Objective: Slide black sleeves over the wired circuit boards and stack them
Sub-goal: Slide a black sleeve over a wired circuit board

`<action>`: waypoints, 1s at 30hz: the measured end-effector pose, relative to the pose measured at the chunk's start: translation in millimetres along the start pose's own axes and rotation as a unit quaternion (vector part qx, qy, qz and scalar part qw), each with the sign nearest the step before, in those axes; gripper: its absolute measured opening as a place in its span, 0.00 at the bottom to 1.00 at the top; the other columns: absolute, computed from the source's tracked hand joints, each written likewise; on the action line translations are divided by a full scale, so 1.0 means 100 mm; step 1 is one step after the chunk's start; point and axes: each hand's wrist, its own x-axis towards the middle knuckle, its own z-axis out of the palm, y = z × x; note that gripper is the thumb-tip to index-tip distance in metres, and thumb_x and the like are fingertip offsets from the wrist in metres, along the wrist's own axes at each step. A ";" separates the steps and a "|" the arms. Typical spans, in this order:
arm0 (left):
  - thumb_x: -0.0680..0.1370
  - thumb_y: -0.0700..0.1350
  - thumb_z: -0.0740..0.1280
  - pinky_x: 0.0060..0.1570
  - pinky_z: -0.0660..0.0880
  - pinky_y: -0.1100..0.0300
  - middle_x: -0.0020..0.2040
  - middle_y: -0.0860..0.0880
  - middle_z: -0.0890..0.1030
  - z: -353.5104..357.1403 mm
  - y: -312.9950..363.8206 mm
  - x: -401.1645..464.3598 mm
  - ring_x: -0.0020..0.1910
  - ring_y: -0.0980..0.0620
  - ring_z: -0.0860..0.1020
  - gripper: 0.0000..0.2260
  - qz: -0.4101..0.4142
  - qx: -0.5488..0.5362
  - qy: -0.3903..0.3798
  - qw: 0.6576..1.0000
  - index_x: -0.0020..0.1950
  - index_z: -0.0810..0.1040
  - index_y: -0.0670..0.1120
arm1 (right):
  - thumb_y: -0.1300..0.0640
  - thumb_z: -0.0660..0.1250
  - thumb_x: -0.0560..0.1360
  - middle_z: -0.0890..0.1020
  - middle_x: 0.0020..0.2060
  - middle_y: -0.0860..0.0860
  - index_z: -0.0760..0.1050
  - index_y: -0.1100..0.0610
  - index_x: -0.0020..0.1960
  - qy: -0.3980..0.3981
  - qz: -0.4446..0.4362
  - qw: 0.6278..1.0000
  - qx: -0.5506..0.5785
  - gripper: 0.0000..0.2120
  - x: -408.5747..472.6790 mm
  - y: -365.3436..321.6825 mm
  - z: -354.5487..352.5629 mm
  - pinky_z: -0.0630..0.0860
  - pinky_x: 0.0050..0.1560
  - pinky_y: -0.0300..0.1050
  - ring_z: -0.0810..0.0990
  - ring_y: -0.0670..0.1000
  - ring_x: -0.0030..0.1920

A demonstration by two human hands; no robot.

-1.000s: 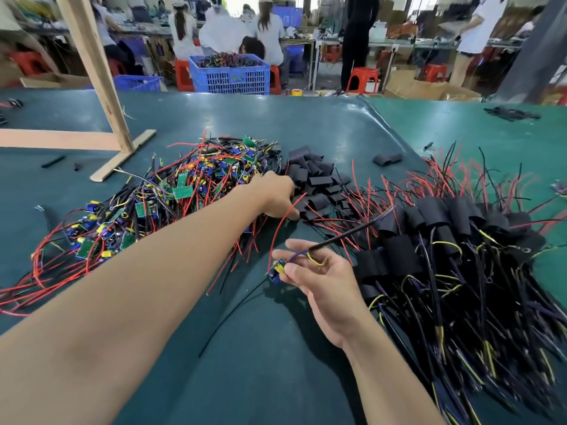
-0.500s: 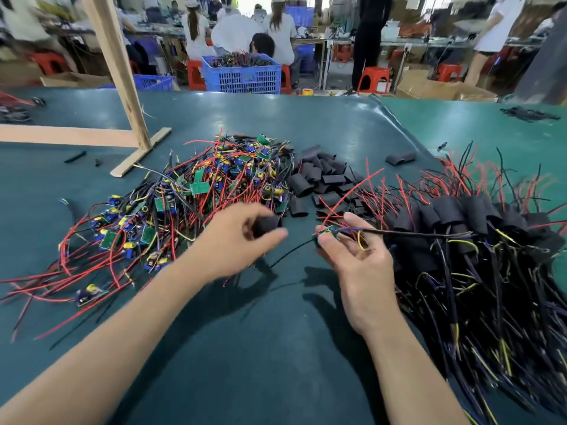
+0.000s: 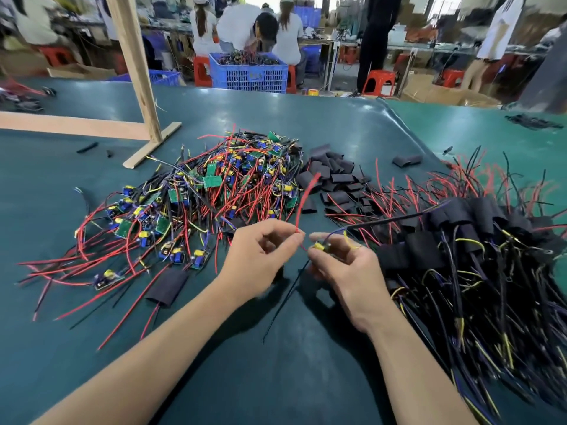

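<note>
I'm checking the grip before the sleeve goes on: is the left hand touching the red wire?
Touching. The head view shows the left hand pinching the red wire between thumb and fingertip, with the wire rising from the pinch.

Head camera looks forward-down, close over the table [image 3: 276, 378].

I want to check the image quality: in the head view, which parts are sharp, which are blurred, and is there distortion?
Head view: the hands, left hand and right hand, and the pile of bare boards are fairly sharp; the moving red wire is smeared; the background workers are soft; the wooden post leans from wide-angle distortion; lighting is even, with soft shadows under the arms.
</note>
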 end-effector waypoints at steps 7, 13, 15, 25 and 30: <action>0.74 0.37 0.70 0.47 0.78 0.64 0.40 0.49 0.85 -0.08 -0.04 -0.07 0.40 0.55 0.82 0.03 -0.015 -0.148 -0.001 0.989 0.46 0.84 0.41 | 0.66 0.70 0.67 0.82 0.38 0.51 0.79 0.57 0.43 0.016 -0.020 0.955 0.295 0.07 0.01 -0.19 -0.07 0.78 0.37 0.36 0.80 0.47 0.34; 0.76 0.45 0.71 0.49 0.81 0.53 0.45 0.42 0.86 -0.09 -0.01 -0.12 0.43 0.45 0.85 0.07 -0.036 -0.198 -0.098 0.975 0.51 0.84 0.44 | 0.74 0.67 0.72 0.85 0.38 0.56 0.71 0.59 0.49 0.095 -0.053 0.982 0.157 0.13 0.01 -0.14 -0.03 0.81 0.40 0.40 0.85 0.53 0.36; 0.73 0.42 0.74 0.49 0.81 0.52 0.44 0.44 0.86 -0.08 -0.04 -0.14 0.43 0.45 0.85 0.07 -0.023 -0.167 -0.077 0.983 0.51 0.84 0.46 | 0.73 0.69 0.73 0.85 0.38 0.56 0.74 0.60 0.49 0.121 -0.071 0.980 0.139 0.11 0.02 -0.14 -0.04 0.81 0.41 0.41 0.85 0.54 0.38; 0.73 0.51 0.71 0.52 0.77 0.61 0.45 0.55 0.86 -0.53 -0.06 0.03 0.46 0.57 0.83 0.11 0.071 0.111 -0.018 0.991 0.53 0.86 0.50 | 0.73 0.67 0.75 0.85 0.41 0.57 0.77 0.61 0.45 0.169 -0.104 0.967 0.162 0.08 0.03 -0.17 -0.08 0.81 0.42 0.41 0.85 0.55 0.42; 0.66 0.58 0.76 0.61 0.72 0.60 0.53 0.59 0.82 -0.77 -0.18 0.03 0.57 0.60 0.76 0.21 0.066 0.235 -0.172 0.954 0.56 0.85 0.51 | 0.74 0.67 0.75 0.83 0.43 0.60 0.76 0.57 0.46 0.223 -0.131 0.955 0.145 0.12 0.06 -0.17 -0.11 0.80 0.45 0.40 0.83 0.54 0.43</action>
